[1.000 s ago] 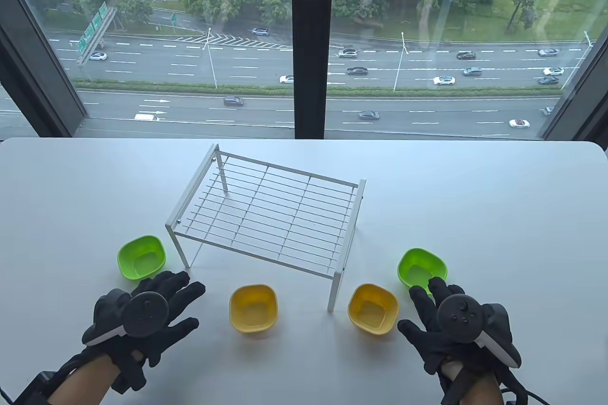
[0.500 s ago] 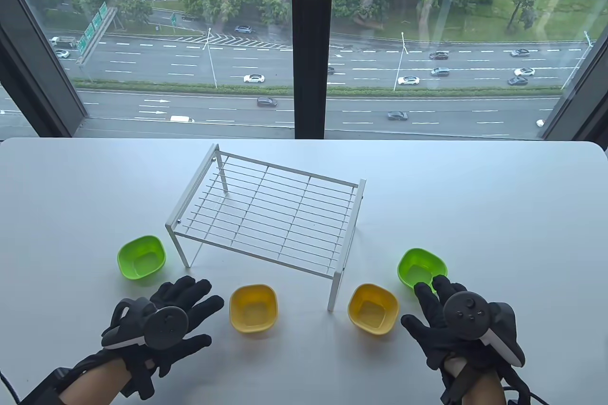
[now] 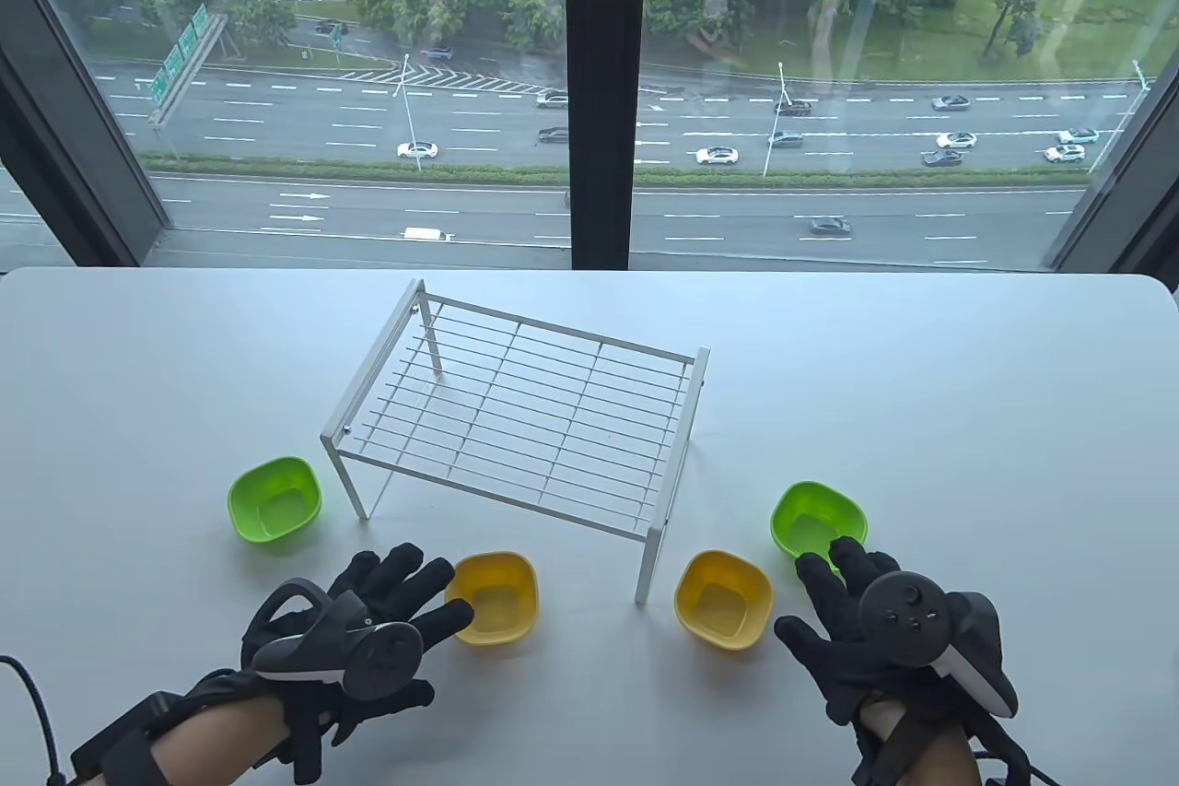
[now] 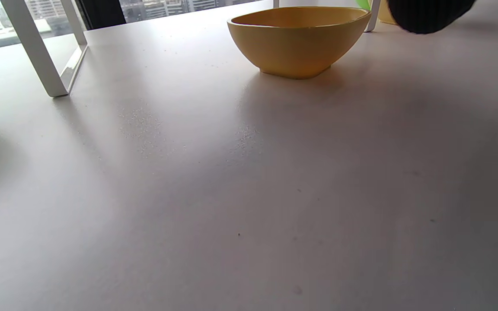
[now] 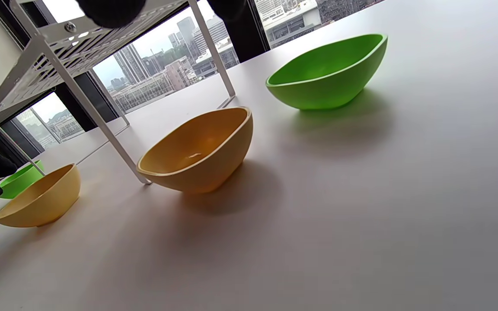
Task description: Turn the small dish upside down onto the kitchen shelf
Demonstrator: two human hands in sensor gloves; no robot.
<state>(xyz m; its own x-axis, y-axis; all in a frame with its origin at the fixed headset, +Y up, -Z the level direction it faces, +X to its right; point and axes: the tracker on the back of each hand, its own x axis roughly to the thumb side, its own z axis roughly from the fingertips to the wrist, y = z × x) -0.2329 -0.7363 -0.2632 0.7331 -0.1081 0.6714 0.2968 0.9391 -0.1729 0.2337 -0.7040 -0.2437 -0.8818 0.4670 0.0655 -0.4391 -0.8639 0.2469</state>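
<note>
While the table [image 3: 967, 417] carries everything, your shelf [image 3: 516, 417] stands mid-table, its top bare for an upturned dish. Your left hand [image 3: 368, 629], fingers spread and holding nothing, reaches the upright left yellow dish [image 3: 497, 597]; your right hand [image 3: 866, 629] hovers open, holding nothing, beside the other yellow dish [image 3: 723, 597]. Green dishes [image 3: 274, 498] flank; a shelf leg [image 3: 649, 560] stands close.

The kitchen shelf [image 3: 516, 427] stood on the table [image 3: 967, 417]. Four dishes sat upright near its front: one dish [image 3: 274, 499] off its left front leg, a second [image 3: 493, 598] before its front edge, a third [image 3: 723, 599] just right of its right front leg, the fourth [image 3: 818, 517] farther right.
</note>
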